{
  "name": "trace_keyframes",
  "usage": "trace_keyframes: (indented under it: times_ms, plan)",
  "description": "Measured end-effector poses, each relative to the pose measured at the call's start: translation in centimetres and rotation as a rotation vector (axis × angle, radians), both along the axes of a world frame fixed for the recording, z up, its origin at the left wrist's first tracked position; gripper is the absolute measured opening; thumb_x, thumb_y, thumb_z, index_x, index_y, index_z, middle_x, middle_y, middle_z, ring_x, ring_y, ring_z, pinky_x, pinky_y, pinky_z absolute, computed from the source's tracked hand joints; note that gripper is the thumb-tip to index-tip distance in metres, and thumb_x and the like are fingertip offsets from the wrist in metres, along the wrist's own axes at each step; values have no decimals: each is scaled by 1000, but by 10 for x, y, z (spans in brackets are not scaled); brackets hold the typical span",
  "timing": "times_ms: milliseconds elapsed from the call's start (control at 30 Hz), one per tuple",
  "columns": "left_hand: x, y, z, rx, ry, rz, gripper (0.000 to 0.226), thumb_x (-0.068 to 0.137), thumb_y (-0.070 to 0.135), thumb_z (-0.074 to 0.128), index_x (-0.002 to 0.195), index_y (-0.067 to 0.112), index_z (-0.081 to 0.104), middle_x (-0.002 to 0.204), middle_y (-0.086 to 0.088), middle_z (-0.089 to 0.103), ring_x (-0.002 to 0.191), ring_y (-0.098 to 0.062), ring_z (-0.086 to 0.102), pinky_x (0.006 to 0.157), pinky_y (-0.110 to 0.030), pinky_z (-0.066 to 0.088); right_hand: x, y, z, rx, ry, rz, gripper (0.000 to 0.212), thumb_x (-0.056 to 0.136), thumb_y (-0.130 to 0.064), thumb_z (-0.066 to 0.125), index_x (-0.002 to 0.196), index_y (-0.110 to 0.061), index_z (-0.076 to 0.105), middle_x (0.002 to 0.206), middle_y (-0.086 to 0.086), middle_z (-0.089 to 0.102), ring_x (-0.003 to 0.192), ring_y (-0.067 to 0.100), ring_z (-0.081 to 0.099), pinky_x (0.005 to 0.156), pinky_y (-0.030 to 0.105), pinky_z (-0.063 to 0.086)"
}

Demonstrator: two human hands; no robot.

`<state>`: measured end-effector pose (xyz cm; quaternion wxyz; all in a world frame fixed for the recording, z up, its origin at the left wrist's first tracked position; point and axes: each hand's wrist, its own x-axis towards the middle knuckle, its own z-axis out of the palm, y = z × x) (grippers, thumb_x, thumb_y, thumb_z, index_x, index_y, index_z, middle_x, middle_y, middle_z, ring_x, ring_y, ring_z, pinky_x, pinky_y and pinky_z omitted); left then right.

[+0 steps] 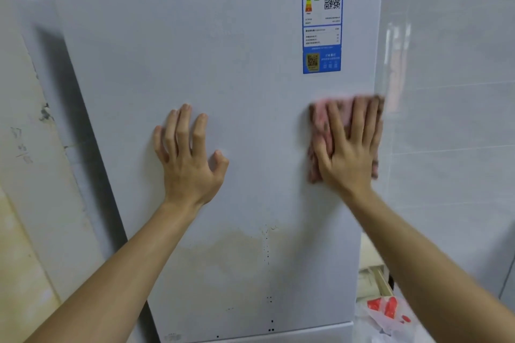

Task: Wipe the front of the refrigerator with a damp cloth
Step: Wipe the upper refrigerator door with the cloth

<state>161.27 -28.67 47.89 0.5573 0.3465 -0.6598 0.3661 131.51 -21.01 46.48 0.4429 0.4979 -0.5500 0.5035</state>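
Pressing a crumpled pink cloth (319, 120) flat against the tall white refrigerator door (223, 64), close to its right edge.

Pinned there under the right hand (348, 147), fingers straight and spread, palm on the fabric, not curled round it; just below a blue energy-label sticker (322, 22). Well apart to the left, bracing on bare door with the left hand (189, 156), fingertips touching, knuckles slightly arched, holding nothing. Lower on the door, a yellowish-brown stain (237, 253) with dark specks. Right of the refrigerator, glossy white wall tiles (459, 92) and, nearer and lower, a clear plastic bag with red print (387, 312). Left, a scuffed, yellowed wall (28, 175).
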Motion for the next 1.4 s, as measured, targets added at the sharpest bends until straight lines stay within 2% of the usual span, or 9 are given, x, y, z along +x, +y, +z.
trace_keyframes:
  times_ms: [100,233,400,533,633,867,1100,1233,1400]
  plan:
    - [-1,-1,1,0,-2,13,68,88,29,60,150,7,45,162,-22,39,152,-40,28,123,-63,21,-6,-8,76,-70,-10,-13,59,106,-48,48,161,-26,43,169,27,26,157,51,21,128,61,17]
    - [0,-3,1,-16,-14,24,67,89,30,61,150,6,45,162,-23,39,152,-40,28,123,-63,21,-6,-11,84,-80,-73,0,56,111,-50,34,163,-29,38,171,23,24,158,48,19,128,58,20]
    - [-1,-3,0,-16,-8,20,68,87,27,62,149,4,46,161,-25,40,152,-41,29,122,-65,22,-4,-10,-8,-87,-113,18,53,113,-41,37,163,-24,39,170,26,23,160,44,14,127,55,25]
    - [-3,-1,0,7,-12,29,69,87,26,61,149,4,43,162,-25,37,152,-42,27,124,-64,19,7,4,-120,101,-160,38,57,112,-43,32,164,-21,35,174,20,11,162,42,5,125,68,20]
    - [-2,0,3,21,-24,31,69,86,26,61,148,4,41,160,-27,38,151,-42,27,122,-65,20,12,6,-136,159,-191,30,60,106,-42,37,163,-24,30,172,20,14,160,44,10,124,71,17]
    - [2,7,6,59,-34,15,66,87,31,59,146,3,46,159,-26,40,149,-41,28,120,-66,24,4,-3,28,-26,-53,-26,55,109,-40,42,163,-28,38,171,22,23,160,44,16,127,63,16]
    - [14,9,9,126,-109,8,68,91,40,54,151,12,37,164,-21,34,152,-38,26,122,-61,23,40,-25,182,-80,-147,-19,60,109,-50,26,167,-35,22,176,14,14,162,38,9,129,62,4]
    - [27,5,6,134,-136,-9,69,94,39,54,155,12,36,167,-16,29,155,-36,26,124,-56,23,68,-36,174,-155,-72,-31,54,113,-45,28,166,-33,28,173,15,22,161,40,17,129,63,12]
    - [43,2,-1,125,-124,-24,67,94,37,55,152,9,38,165,-19,32,155,-37,28,125,-55,23,135,-47,49,-80,223,111,57,109,-34,46,164,-23,36,172,12,27,161,35,20,130,56,17]
